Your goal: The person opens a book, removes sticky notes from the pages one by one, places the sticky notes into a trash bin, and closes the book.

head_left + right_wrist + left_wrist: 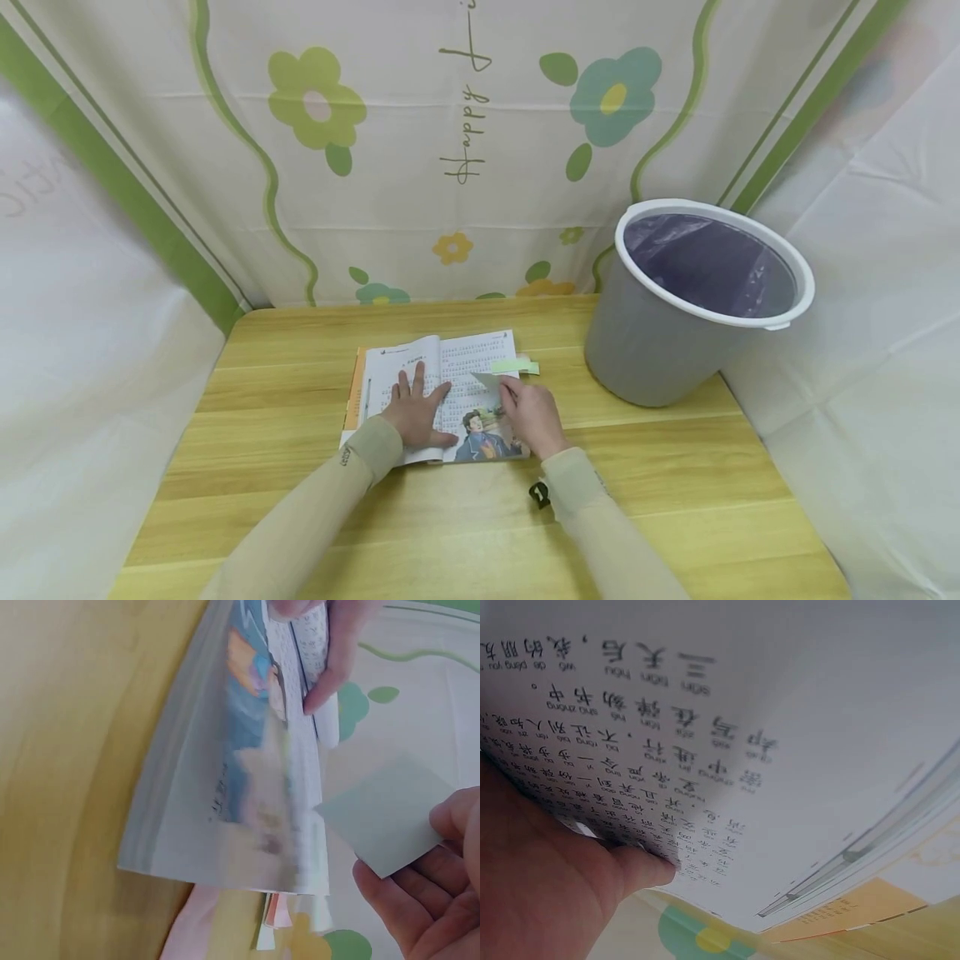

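Observation:
An open book (472, 350) with printed text lies on the table, and a picture of a figure in blue fills the lower part of its right page. My left hand (414, 412) rests with fingers spread on the left page, near the fold. Between thumb and fingers, my right hand (534, 415) pinches a pale green square paper note (390, 814) by one corner, over the right page. A light green paper strip (513, 365) sticks out past the book's right edge. Pink and green paper tabs (276, 911) also jut from that edge in the right wrist view.
A grey bin (637, 333) with a white rim and a dark liner stands at the table's back right. A small black object (539, 493) shows beside the right cuff. Behind the wooden table (262, 358) hangs a floral cloth (405, 200).

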A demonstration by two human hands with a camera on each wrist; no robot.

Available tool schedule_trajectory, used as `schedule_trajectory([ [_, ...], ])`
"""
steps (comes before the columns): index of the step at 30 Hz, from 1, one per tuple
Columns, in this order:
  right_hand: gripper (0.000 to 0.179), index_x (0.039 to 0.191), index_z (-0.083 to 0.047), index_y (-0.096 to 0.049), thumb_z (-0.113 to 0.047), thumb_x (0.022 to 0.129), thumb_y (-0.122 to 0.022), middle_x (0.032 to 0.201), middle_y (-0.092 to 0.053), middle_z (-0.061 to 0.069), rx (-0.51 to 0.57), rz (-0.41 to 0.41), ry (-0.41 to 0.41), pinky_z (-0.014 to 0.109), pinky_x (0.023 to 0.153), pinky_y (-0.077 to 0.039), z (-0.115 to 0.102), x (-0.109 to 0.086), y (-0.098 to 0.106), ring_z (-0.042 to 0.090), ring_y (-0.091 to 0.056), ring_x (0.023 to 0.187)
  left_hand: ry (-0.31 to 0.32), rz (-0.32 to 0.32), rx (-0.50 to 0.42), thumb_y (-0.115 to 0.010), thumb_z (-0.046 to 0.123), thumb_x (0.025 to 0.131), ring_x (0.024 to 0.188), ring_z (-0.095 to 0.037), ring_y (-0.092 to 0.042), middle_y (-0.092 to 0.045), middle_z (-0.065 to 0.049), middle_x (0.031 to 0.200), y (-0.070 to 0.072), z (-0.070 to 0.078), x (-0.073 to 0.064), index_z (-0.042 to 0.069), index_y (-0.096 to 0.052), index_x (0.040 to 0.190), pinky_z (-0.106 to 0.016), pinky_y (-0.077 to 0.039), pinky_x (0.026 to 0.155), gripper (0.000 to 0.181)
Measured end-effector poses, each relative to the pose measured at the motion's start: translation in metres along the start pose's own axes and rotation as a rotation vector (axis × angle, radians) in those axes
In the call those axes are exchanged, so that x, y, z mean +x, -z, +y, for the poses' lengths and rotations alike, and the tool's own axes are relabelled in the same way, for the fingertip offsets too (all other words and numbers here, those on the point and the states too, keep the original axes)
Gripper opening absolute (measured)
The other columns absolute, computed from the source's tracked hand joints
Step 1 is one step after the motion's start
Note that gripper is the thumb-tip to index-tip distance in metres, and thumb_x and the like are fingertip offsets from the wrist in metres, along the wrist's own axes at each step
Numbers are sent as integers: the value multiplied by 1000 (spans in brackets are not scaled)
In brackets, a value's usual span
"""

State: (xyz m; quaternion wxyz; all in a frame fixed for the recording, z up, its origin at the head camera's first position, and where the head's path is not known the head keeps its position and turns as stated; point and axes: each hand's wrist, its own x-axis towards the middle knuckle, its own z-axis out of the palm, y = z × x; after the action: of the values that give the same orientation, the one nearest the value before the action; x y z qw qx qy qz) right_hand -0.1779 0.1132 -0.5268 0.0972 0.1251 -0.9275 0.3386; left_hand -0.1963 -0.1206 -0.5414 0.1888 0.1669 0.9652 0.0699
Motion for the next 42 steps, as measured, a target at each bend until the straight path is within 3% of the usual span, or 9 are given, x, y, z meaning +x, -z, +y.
schedule_trajectory([
  [7,24,116,-5,-73,-13,99,-60,90,-74,11,-15,52,37,22,42,-40,1,4,8,5,-47,47,0,5,-2,-64,75,76,139,-62,1,15,-31,158,-1,0,0,25,-22,159,-62,-14,114,106],
  [11,23,116,-4,-73,-11,97,-62,90,-74,11,-59,104,97,22,43,-39,2,7,17,7,-47,48,-1,13,-2,-65,75,76,139,-62,0,14,-31,158,-1,0,-1,25,-23,159,-62,-15,114,105],
  [18,23,113,-1,-73,-4,92,-66,99,-74,16,-145,256,289,23,45,-44,0,10,42,13,-57,51,-8,25,-3,-66,74,76,138,-63,-1,11,-32,158,0,1,-3,24,-25,159,-62,-16,114,105],
  [22,23,112,0,-73,-1,90,-67,101,-74,17,-159,318,370,31,55,-56,-2,13,59,24,-71,66,-13,27,-5,-66,74,77,138,-63,-2,11,-32,159,0,2,-4,24,-25,159,-62,-17,114,105],
  [25,23,110,1,-73,1,88,-68,101,-74,18,-167,355,432,39,66,-59,-5,16,72,31,-73,83,-12,26,0,-65,75,77,138,-63,-2,11,-32,159,-2,1,-4,24,-25,159,-62,-17,114,105],
  [28,24,110,2,-73,1,86,-69,100,-74,18,-188,390,490,41,67,-59,-8,19,85,32,-73,83,-9,24,-8,-65,75,76,138,-63,-1,12,-31,159,-4,0,-3,24,-24,159,-62,-16,114,105],
  [35,25,110,2,-73,1,86,-66,99,-73,18,-205,486,551,41,64,-59,-22,26,132,32,-72,77,-24,32,-18,-65,76,75,138,-63,0,11,-32,158,-6,-2,-3,23,-25,159,-63,-15,113,106],
  [42,27,112,0,-73,-2,89,-59,107,-73,14,-241,616,541,48,74,-57,-27,35,197,35,-71,88,-33,43,-15,-65,76,76,138,-64,-2,9,-33,158,-6,-2,-4,22,-26,158,-64,-17,113,106],
])
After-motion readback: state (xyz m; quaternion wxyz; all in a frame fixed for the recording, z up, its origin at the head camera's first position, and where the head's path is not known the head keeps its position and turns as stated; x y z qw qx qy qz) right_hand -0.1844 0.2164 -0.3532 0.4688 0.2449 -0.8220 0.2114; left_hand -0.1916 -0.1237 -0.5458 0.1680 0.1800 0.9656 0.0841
